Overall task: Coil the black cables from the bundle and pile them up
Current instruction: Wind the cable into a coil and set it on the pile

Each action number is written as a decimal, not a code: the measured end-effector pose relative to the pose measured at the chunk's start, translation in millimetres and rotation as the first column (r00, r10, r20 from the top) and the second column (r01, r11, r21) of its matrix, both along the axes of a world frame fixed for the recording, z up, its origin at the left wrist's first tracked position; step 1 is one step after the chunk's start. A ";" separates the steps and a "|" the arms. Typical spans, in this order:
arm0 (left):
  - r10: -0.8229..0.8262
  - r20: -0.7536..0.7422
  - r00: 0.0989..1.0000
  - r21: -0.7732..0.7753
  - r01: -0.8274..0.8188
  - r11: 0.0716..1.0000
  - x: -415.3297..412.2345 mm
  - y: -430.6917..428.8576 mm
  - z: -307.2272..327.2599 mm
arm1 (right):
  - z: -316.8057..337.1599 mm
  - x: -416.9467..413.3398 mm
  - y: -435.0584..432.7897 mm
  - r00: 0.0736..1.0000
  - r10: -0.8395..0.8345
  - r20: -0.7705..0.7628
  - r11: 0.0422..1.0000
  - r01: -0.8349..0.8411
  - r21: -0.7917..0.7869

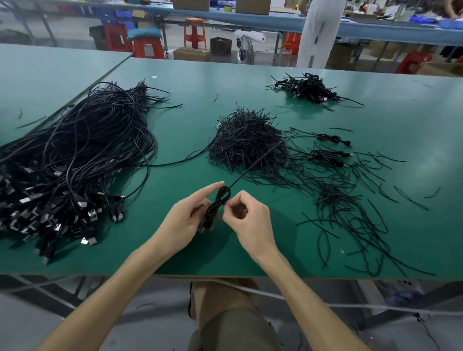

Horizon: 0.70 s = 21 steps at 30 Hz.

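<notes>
At lower centre, a coiled cable (218,202) is gripped by the left hand (187,220), steadied for the tie (254,163) pinched by the right hand (251,220).

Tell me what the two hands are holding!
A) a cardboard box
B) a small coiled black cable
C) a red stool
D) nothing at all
B: the left hand grips a small coiled cable and the right hand pinches it near its top loop, just above the green table.
</notes>
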<state>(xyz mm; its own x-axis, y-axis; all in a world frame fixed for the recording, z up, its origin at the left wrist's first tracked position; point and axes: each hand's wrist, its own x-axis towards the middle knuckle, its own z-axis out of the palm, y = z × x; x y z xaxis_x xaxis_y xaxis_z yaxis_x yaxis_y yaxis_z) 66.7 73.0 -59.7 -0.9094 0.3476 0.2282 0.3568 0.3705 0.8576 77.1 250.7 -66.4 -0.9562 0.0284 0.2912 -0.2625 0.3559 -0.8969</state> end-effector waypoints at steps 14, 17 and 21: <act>-0.043 -0.363 0.931 -0.562 -0.182 0.807 3.0 -3.6 26.3 | 3.3 -0.9 2.3 0.996 0.077 0.046 0.997 -0.076 -0.029; -0.024 -0.379 0.925 -0.548 -0.203 0.812 2.3 -6.1 28.4 | 3.4 -2.9 4.3 0.989 0.121 0.088 0.989 -0.112 -0.100; 0.015 -0.351 0.936 -0.490 -0.197 0.849 -2.7 -10.1 24.5 | 4.9 -7.2 9.3 0.964 0.216 0.153 0.956 -0.177 -0.235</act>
<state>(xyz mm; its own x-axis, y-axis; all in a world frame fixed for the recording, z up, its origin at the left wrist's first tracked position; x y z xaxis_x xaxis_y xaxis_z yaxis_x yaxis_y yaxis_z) 64.0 62.9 -35.2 -0.8535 0.4024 0.3309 0.5107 0.7723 0.3779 69.9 260.0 -61.6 -0.9844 -0.1216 0.1269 -0.1399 0.1043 -0.9847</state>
